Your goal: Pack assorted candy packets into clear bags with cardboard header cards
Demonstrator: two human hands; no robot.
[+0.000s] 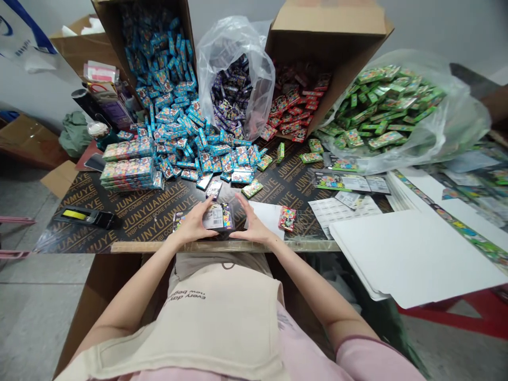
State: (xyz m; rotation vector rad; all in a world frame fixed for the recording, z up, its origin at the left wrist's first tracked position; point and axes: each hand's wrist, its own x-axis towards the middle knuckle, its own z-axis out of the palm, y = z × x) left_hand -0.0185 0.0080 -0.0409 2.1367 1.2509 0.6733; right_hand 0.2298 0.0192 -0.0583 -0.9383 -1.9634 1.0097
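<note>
Just then, the person's left hand (191, 225) and right hand (252, 221) were cupped around a small printed pack (217, 217) bearing a white barcode label. Their fingers were curved inward and slightly apart, clamped on its opposite sides, and the pack lay just above the front edge of a plywood tabletop (159, 225) printed with black lettering. Behind the left hand, a second pack (179, 220) was partly hidden, and whether it touched the held pack could not be told. To the right of the held pack, open board and a white card (265, 217) ran to a red-printed pack (287, 218). Ahead of it lay a loose green pack (252, 188), with a spill of blue packs (190, 151) farther on. Farther right of the held pack were a label sheet (343, 211) and a stack of white card sheets (408, 254), which overhung the table. To its left lay a black tool with a yellow strip (85, 217), too small to identify. The hands hid much of the held pack's face, so its artwork was hard to make out.
</note>
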